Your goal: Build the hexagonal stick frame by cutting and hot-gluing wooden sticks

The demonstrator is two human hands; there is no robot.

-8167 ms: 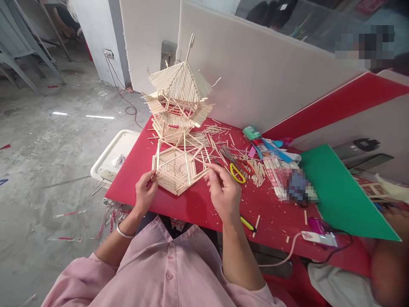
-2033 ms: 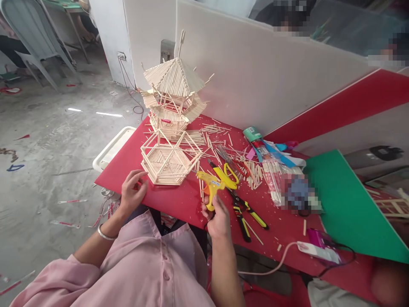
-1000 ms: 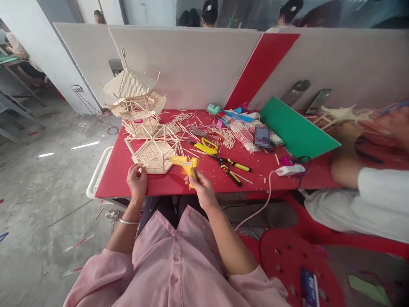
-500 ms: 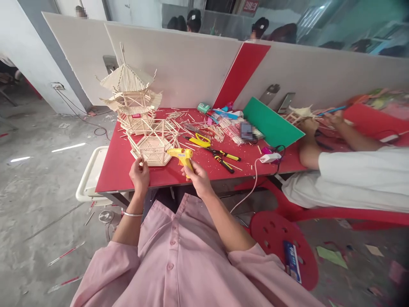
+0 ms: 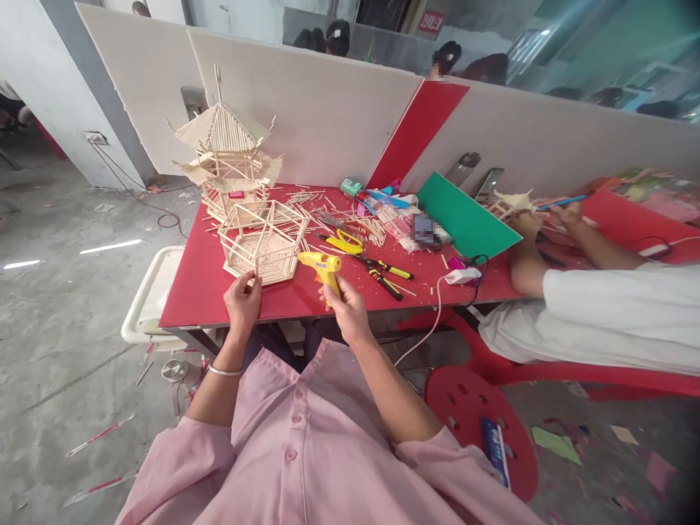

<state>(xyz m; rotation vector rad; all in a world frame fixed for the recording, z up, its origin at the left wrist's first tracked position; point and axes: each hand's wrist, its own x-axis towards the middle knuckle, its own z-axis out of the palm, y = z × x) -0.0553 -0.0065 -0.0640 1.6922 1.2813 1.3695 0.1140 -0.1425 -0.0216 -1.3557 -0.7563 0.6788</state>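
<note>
A red table [image 5: 191, 302] is bearing a stick pagoda [image 5: 232, 135] at its back left, while a six-sided stick frame [image 5: 273, 266] is sitting in front of it. At the frame's near edge, a person's left hand [image 5: 242, 297] is drawing its fingers close together, their hold impossible to tell. The right hand [image 5: 350, 310] is gripping a yellow glue gun [image 5: 325, 271], its nozzle pointing toward the frame.

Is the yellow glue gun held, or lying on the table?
Held: the right hand grips the glue gun by its handle.
</note>
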